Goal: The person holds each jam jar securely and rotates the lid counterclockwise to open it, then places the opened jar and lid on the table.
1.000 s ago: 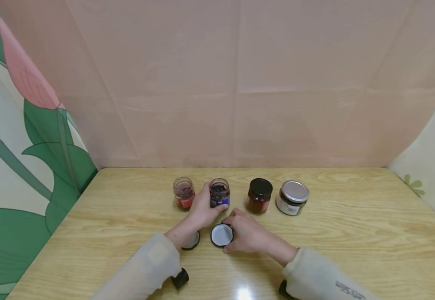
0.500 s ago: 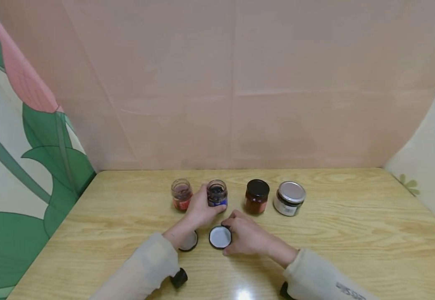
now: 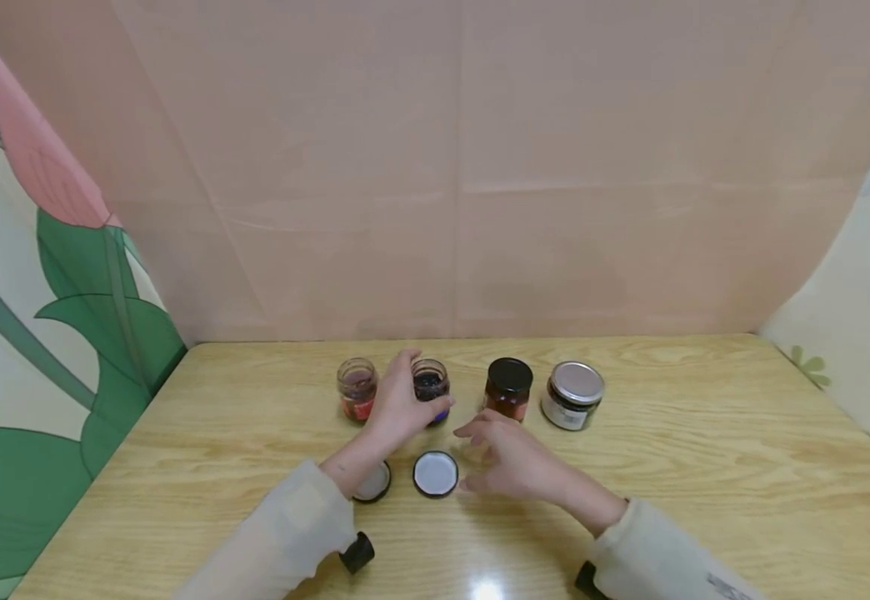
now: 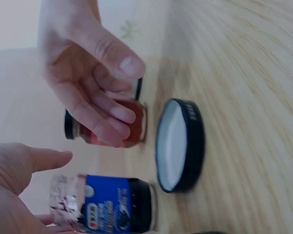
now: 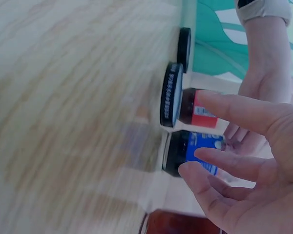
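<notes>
An uncovered jam jar with a blue label (image 4: 107, 204) stands upright on the table. My left hand (image 3: 393, 410) is around its upper part, thumb and fingers spread; the left wrist view shows the thumb apart from the glass. A black-rimmed jar lid (image 3: 435, 475) lies in front of it, white inside up. Just right of that lid, my right hand (image 3: 513, 458) hovers with loosely bent fingers, holding nothing. A second lid (image 3: 377, 483), also inside up, is partly hidden by my left wrist. Behind it stands an uncovered red-label jar (image 3: 357, 392), left of my left hand.
A dark red jar with a black lid (image 3: 509, 377) stands behind my right hand, which covers its lower part. To its right is a wide jar with a silver lid (image 3: 574, 396). The wooden table (image 3: 675, 450) ends at a pinkish cloth backdrop (image 3: 465, 208).
My right hand has let go of the black-rimmed lid, leaving it on the table, and moved slightly right. My left hand's fingers have loosened and risen from the blue-label jar.
</notes>
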The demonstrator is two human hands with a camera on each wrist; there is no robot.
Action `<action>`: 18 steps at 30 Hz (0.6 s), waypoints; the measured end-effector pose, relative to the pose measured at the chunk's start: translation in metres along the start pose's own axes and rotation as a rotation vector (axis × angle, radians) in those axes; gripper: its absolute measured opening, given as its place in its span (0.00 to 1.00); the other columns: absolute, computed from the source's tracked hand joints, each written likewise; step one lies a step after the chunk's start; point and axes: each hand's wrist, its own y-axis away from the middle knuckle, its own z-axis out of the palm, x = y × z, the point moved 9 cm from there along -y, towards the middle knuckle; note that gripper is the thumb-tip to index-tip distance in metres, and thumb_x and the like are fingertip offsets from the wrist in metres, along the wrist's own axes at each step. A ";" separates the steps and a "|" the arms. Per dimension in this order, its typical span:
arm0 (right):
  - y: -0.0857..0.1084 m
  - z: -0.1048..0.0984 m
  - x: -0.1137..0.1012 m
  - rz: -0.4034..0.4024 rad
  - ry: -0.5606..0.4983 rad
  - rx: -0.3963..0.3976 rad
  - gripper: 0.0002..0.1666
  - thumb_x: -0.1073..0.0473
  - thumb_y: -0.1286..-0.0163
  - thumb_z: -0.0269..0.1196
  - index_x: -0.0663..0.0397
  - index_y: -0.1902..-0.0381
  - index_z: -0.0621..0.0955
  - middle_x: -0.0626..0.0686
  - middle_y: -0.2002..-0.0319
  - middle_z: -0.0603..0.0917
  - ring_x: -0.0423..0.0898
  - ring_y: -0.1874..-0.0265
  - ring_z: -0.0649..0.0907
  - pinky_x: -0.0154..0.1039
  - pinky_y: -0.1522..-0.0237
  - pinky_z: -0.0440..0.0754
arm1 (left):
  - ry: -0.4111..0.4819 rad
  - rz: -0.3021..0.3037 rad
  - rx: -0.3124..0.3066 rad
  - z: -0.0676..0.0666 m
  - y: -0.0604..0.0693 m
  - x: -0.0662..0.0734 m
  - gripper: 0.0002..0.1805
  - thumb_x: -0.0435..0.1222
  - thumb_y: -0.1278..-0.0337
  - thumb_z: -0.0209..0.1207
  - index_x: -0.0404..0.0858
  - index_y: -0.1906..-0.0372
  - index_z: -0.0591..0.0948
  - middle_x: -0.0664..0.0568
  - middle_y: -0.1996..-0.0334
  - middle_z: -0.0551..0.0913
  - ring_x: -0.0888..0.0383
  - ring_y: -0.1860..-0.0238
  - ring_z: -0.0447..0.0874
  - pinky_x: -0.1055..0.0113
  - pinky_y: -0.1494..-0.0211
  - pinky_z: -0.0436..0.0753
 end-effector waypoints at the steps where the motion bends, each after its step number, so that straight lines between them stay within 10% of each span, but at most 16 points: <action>1: 0.001 -0.002 0.002 0.019 -0.013 0.003 0.32 0.59 0.54 0.76 0.64 0.49 0.80 0.58 0.53 0.79 0.51 0.61 0.81 0.38 0.60 0.80 | -0.002 -0.006 -0.002 -0.001 0.000 0.002 0.42 0.38 0.56 0.72 0.30 0.36 0.65 0.35 0.40 0.72 0.41 0.38 0.71 0.49 0.36 0.71; 18: 0.020 -0.049 0.008 -0.077 -0.014 0.196 0.20 0.65 0.49 0.73 0.60 0.55 0.84 0.55 0.59 0.84 0.51 0.63 0.82 0.34 0.64 0.82 | -0.016 0.030 0.042 -0.006 0.000 0.035 0.41 0.36 0.55 0.71 0.35 0.34 0.65 0.41 0.36 0.68 0.45 0.34 0.66 0.51 0.34 0.69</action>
